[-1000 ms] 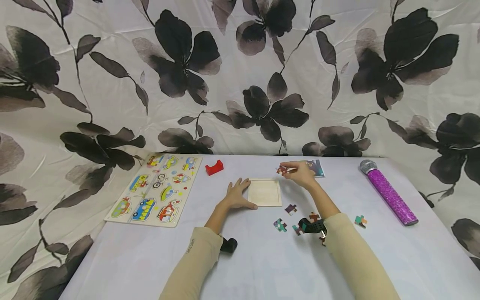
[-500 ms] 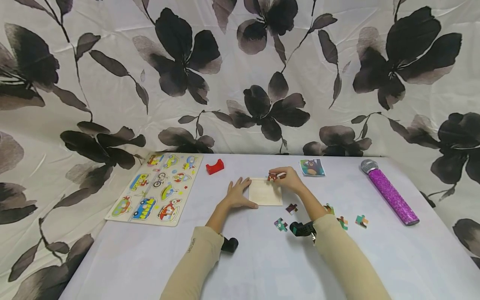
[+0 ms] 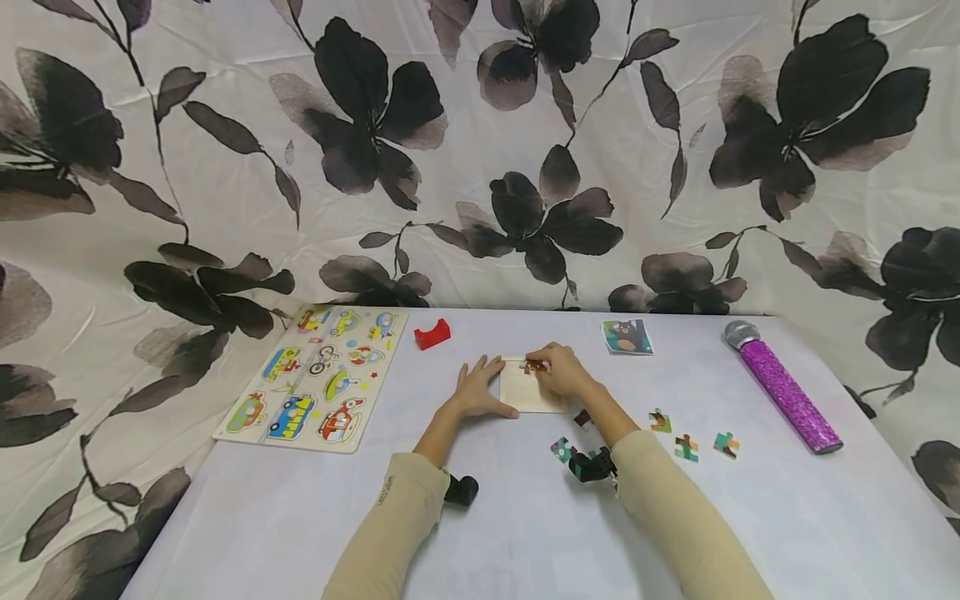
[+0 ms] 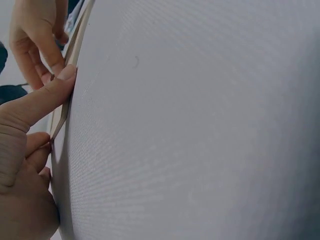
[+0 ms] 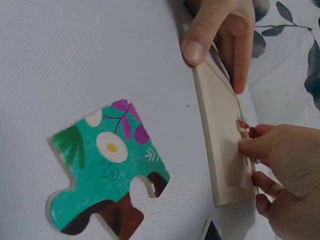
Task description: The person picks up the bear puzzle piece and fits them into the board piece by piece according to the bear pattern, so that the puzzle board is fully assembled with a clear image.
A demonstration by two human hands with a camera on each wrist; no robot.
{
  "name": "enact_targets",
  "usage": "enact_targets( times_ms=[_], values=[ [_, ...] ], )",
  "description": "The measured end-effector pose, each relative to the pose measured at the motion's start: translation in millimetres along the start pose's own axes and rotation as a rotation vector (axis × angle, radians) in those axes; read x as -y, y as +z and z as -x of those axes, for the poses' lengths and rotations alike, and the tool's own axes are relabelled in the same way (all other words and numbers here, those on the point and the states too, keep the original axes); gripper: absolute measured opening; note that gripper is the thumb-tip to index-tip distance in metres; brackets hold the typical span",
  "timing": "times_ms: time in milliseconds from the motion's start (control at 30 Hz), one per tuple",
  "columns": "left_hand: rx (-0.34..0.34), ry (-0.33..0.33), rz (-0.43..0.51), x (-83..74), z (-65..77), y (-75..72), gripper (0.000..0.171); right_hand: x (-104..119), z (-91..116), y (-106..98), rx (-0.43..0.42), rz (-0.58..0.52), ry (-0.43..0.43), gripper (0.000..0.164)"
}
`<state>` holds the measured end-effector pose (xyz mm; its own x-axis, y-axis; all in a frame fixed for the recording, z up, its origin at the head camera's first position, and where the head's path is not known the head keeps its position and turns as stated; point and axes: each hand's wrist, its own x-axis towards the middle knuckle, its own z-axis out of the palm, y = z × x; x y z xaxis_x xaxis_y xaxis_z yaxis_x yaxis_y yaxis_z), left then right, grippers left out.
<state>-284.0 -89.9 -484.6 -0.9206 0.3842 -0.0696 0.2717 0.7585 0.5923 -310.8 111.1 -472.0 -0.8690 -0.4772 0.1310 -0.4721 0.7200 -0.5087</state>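
Note:
A shallow square wooden puzzle tray [image 3: 527, 400] lies on the table in front of me. My left hand [image 3: 476, 392] rests along its left side with fingers spread, the thumb [image 5: 195, 50] pressing at the near corner. Over the tray's far part, my right hand [image 3: 562, 372] pinches a reddish-brown jigsaw puzzle piece [image 3: 534, 366] between thumb and fingers. Only a sliver of that piece [image 5: 243, 125] shows past the fingertips in the right wrist view. Close to the right wrist camera lies a teal jigsaw piece [image 5: 112, 140] with a white flower.
Loose jigsaw pieces lie right of the tray, among them a green one [image 3: 660, 421] and a teal one [image 3: 726, 444]. A bear picture card [image 3: 627, 337], purple glitter microphone [image 3: 787, 392], red plastic piece [image 3: 432, 334] and vehicle puzzle board [image 3: 307, 400] stand around.
My right hand has carried the puzzle piece left and nearer, from beside the picture card to over the tray, uncovering the card and pieces at right. The left hand stays at the tray.

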Motion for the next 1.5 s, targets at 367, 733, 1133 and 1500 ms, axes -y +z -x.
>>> enact_targets(
  times_ms=[367, 733, 1133, 1500],
  values=[
    [0.003, 0.003, 0.011, 1.0, 0.4, -2.4, 0.098, -0.7, 0.5, -1.2, -0.001, 0.002, 0.046, 0.023],
    [0.011, -0.006, 0.0, 1.9, -1.0, -1.2, 0.099, -7.1, 1.2, -1.1, -0.033, -0.103, 0.035, 0.023],
    [-0.005, 0.001, 0.002, 1.2, -3.3, 2.2, 0.098, -31.0, 46.7, -33.8, -0.159, -0.26, 0.055, 0.038],
    [0.017, -0.025, -0.023, -3.0, -0.9, -1.5, 0.096, -65.2, 114.8, -78.2, 0.02, -0.118, 0.264, 0.049]
  ],
)
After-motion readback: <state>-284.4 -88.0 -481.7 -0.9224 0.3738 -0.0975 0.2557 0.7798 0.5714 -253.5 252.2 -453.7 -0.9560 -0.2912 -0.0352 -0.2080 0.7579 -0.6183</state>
